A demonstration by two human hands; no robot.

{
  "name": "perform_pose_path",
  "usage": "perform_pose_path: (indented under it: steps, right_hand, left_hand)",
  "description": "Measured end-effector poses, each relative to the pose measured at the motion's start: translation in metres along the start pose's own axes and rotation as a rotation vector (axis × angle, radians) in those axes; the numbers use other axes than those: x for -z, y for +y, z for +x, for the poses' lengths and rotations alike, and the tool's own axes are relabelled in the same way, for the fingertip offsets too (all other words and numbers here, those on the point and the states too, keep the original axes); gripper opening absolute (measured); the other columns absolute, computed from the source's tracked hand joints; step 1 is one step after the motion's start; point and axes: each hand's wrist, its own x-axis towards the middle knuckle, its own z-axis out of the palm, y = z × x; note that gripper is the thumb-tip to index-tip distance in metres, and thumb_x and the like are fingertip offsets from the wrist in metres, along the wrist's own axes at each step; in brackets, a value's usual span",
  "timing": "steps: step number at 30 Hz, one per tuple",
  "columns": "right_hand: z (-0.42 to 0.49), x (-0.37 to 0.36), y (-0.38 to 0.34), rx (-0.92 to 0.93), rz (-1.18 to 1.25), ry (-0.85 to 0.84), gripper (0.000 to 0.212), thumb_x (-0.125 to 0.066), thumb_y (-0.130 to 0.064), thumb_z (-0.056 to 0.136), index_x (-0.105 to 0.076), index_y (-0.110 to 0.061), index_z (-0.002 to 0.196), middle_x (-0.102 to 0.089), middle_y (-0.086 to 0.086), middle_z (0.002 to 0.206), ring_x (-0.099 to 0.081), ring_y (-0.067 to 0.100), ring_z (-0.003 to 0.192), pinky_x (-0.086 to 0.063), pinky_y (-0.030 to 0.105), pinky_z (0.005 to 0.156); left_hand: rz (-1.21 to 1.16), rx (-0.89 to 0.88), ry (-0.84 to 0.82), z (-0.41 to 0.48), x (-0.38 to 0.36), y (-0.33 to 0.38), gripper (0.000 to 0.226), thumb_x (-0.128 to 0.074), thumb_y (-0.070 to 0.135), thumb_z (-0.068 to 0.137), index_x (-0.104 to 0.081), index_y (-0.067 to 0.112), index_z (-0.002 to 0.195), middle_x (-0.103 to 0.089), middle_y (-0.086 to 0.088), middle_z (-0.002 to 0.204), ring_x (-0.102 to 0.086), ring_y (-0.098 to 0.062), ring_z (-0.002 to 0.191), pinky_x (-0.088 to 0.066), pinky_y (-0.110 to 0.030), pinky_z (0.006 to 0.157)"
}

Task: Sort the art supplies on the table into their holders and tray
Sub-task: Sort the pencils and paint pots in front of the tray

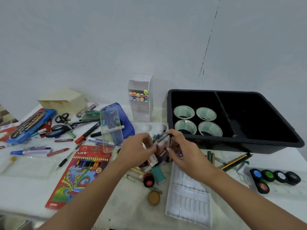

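- Table (25, 188): white, paint-speckled surface across the lower frame, with loose supplies scattered on it.
- Blue pencil case (31, 125): far left, lying flat, with black-handled scissors (62, 123) just to its right.
- Blue marker (28, 152): lower left, lying flat on the table.
- Colour pencil box (79, 175): red, flat, left of centre, just beside the left forearm.
- Clear plastic lid (112, 130): tilted against a blue box (126, 123), upper centre-left.
- Marker holder (141, 112): white, upright at the back wall; coloured markers (138, 96) fill its upper compartment.
- Left hand (137, 148): centre frame, fingers curled round the left side of the pen cluster (160, 138). Exact contact is blurred.
- Pen cluster: held between both hands above the mixed pile at frame centre, tips pointing up and right.
- Right hand (184, 150): just right of centre, thumb and forefinger closed in a pinch on a black pen (169, 141) standing near upright.
- Red-capped paint jar (148, 180) and gold-lidded jar (154, 198): below the hands, between the forearms.
- White plastic insert (187, 191): flat, partly under the right forearm.
- Black tray (240, 141): upper right, two compartments; four tape rolls (197, 121) occupy the left compartment.
- Pencils (235, 161): lying in front of the tray.
- Ink pots (275, 178): lower right, grouped close together.
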Motion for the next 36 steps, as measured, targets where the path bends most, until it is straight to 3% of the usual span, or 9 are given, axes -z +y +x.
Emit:
perform_pose_path:
  steps: [5, 9, 11, 14, 18, 22, 26, 30, 36]
  right_hand:
    - [0.04, -0.023, -0.015, 0.078, -0.033, -0.038, 0.055, -0.05, -0.027, 0.104, -0.024, -0.031, 0.152, -0.053, -0.012, 0.083, -0.046, 0.004, 0.064, -0.045, 0.031, 0.063]
    - [0.076, -0.049, -0.019, 0.077, -0.088, -0.113, 0.04, -0.047, -0.023, 0.104, -0.042, -0.025, 0.144, -0.056, -0.004, 0.111, -0.052, 0.013, 0.094, -0.047, 0.034, 0.081]
    - [0.093, -0.067, -0.018, 0.098, -0.166, -0.204, 0.035, -0.046, -0.02, 0.103, -0.05, -0.022, 0.138, -0.054, -0.002, 0.111, -0.047, 0.017, 0.1, -0.044, 0.035, 0.088]
    - [0.113, -0.093, -0.017, 0.079, -0.302, -0.294, 0.03, -0.049, -0.019, 0.097, -0.056, -0.022, 0.127, -0.055, 0.001, 0.107, -0.048, 0.022, 0.099, -0.045, 0.038, 0.086]
    - [0.135, -0.111, -0.026, 0.01, -0.459, -0.402, 0.016, -0.055, -0.027, 0.089, -0.06, -0.023, 0.104, -0.057, -0.001, 0.1, -0.053, 0.022, 0.096, -0.049, 0.042, 0.077]
    - [0.163, -0.109, -0.051, -0.059, -0.532, -0.426, 0.014, -0.06, -0.038, 0.08, -0.055, -0.028, 0.087, -0.056, -0.007, 0.092, -0.055, 0.019, 0.087, -0.049, 0.035, 0.072]
    - [0.202, -0.107, -0.073, -0.115, -0.485, -0.403, 0.024, -0.064, -0.05, 0.083, -0.051, -0.03, 0.081, -0.057, -0.008, 0.084, -0.055, 0.017, 0.08, -0.045, 0.032, 0.063]
    - [0.245, -0.127, -0.086, -0.051, -0.323, -0.293, 0.023, -0.058, -0.044, 0.095, -0.05, -0.031, 0.078, -0.057, -0.007, 0.081, -0.055, 0.015, 0.076, -0.042, 0.029, 0.061]
    - [0.313, -0.179, -0.107, 0.0, -0.135, -0.137, 0.024, -0.054, -0.04, 0.098, -0.056, -0.027, 0.118, -0.056, -0.006, 0.103, -0.053, 0.014, 0.094, -0.048, 0.034, 0.08]
  left_hand:
    - [0.013, 0.108, 0.151, -0.003, 0.046, -0.035, 0.017, -0.072, 0.034, 0.089, -0.066, 0.024, 0.076, -0.066, 0.01, 0.071, -0.057, 0.0, 0.062, -0.039, -0.013, 0.058]
    - [0.148, 0.085, 0.058, -0.007, 0.076, -0.072, 0.017, -0.069, 0.043, 0.091, -0.07, 0.028, 0.083, -0.067, 0.014, 0.081, -0.054, 0.003, 0.069, -0.036, -0.017, 0.06]
    - [0.261, 0.071, -0.028, -0.007, 0.086, -0.092, 0.014, -0.069, 0.047, 0.089, -0.071, 0.033, 0.085, -0.061, 0.018, 0.082, -0.054, 0.001, 0.075, -0.043, -0.024, 0.068]
    - [0.328, 0.051, -0.107, -0.001, 0.096, -0.122, 0.011, -0.073, 0.049, 0.085, -0.073, 0.038, 0.087, -0.058, 0.021, 0.085, -0.056, -0.002, 0.085, -0.048, -0.039, 0.084]
    - [0.379, -0.068, -0.227, 0.012, 0.105, -0.143, 0.02, -0.066, 0.05, 0.09, -0.074, 0.036, 0.102, -0.059, 0.018, 0.093, -0.057, -0.007, 0.097, -0.043, -0.041, 0.092]
    - [0.235, -0.119, -0.28, 0.022, 0.121, -0.162, 0.02, -0.068, 0.051, 0.088, -0.074, 0.035, 0.098, -0.057, 0.022, 0.084, -0.054, -0.001, 0.085, -0.045, -0.038, 0.087]
    - [0.128, -0.091, -0.153, 0.037, 0.152, -0.181, 0.013, -0.067, 0.041, 0.093, -0.073, 0.03, 0.092, -0.063, 0.016, 0.082, -0.055, -0.002, 0.074, -0.046, -0.024, 0.068]
    - [0.027, 0.017, 0.143, 0.055, 0.189, -0.205, 0.004, -0.067, 0.034, 0.093, -0.069, 0.031, 0.094, -0.062, 0.016, 0.082, -0.054, 0.0, 0.073, -0.042, -0.016, 0.064]
    - [0.02, 0.249, 0.412, 0.092, 0.248, -0.259, 0.008, -0.065, 0.032, 0.091, -0.064, 0.035, 0.097, -0.058, 0.003, 0.102, -0.056, -0.01, 0.089, -0.044, -0.03, 0.078]
